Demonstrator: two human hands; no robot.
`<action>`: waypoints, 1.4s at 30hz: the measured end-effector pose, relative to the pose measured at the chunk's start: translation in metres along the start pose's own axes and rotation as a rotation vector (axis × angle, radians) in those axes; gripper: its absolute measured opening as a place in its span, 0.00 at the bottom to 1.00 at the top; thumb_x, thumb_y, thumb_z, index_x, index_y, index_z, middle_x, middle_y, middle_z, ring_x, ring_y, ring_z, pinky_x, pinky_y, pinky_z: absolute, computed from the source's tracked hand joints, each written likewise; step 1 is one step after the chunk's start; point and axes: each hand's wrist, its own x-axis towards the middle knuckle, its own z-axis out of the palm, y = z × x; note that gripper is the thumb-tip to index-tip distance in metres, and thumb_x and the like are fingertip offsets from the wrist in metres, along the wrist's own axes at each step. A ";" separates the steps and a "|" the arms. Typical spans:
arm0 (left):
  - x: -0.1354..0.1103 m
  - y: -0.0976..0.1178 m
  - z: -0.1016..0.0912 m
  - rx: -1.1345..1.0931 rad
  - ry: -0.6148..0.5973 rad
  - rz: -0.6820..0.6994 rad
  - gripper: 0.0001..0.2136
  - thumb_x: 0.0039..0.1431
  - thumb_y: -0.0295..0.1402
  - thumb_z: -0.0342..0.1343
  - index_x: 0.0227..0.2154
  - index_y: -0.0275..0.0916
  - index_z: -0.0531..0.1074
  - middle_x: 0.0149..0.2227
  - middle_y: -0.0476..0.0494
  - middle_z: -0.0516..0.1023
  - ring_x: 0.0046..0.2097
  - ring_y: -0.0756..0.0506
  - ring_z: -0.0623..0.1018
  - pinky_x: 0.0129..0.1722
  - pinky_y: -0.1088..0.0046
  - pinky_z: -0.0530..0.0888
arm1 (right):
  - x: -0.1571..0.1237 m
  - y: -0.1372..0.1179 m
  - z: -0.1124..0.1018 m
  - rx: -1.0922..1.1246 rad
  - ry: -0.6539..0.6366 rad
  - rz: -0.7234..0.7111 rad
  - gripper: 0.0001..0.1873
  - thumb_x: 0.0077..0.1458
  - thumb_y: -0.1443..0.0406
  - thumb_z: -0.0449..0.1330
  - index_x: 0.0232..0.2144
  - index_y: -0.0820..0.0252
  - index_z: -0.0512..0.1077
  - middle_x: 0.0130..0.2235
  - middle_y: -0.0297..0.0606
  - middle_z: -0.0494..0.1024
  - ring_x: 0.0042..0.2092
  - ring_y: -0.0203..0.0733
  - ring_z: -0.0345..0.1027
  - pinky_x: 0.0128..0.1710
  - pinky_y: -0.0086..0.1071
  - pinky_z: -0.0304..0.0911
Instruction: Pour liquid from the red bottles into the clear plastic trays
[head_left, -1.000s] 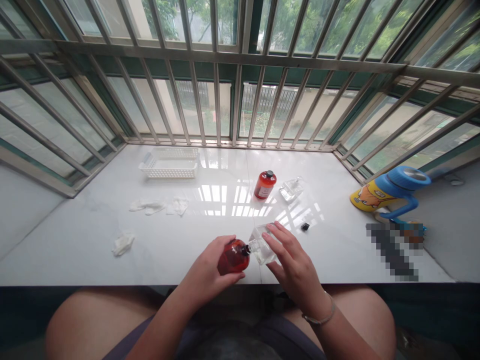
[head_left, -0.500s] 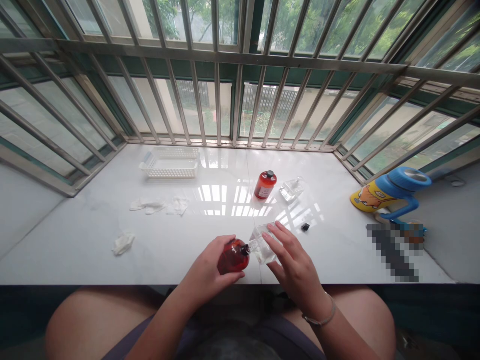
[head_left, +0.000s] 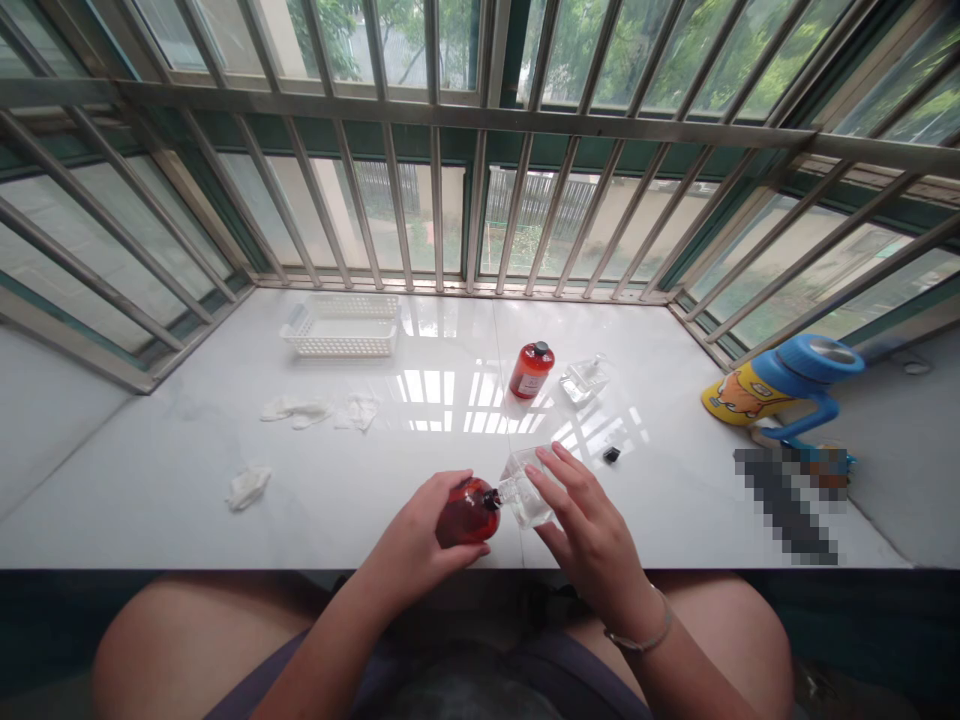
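My left hand is wrapped round an amber-red bottle near the front edge of the white counter. The bottle is tipped on its side with its neck pointing right. My right hand grips a small clear bottle, tilted so its mouth meets the amber bottle's neck. A second red bottle with a black cap stands upright farther back, with another clear bottle lying just to its right. A small black cap rests on the counter right of my right hand.
A white slotted basket sits at the back left. Crumpled white tissues and one more wad lie on the left half. A blue and yellow jug lies tipped at the right edge. Metal window bars enclose the counter.
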 end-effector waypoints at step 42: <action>0.001 -0.003 -0.001 -0.028 0.009 -0.008 0.35 0.55 0.34 0.75 0.65 0.50 0.69 0.65 0.40 0.76 0.66 0.35 0.78 0.68 0.53 0.74 | 0.009 -0.004 -0.006 -0.026 0.033 -0.020 0.40 0.67 0.77 0.58 0.76 0.47 0.60 0.73 0.44 0.68 0.77 0.62 0.55 0.71 0.63 0.68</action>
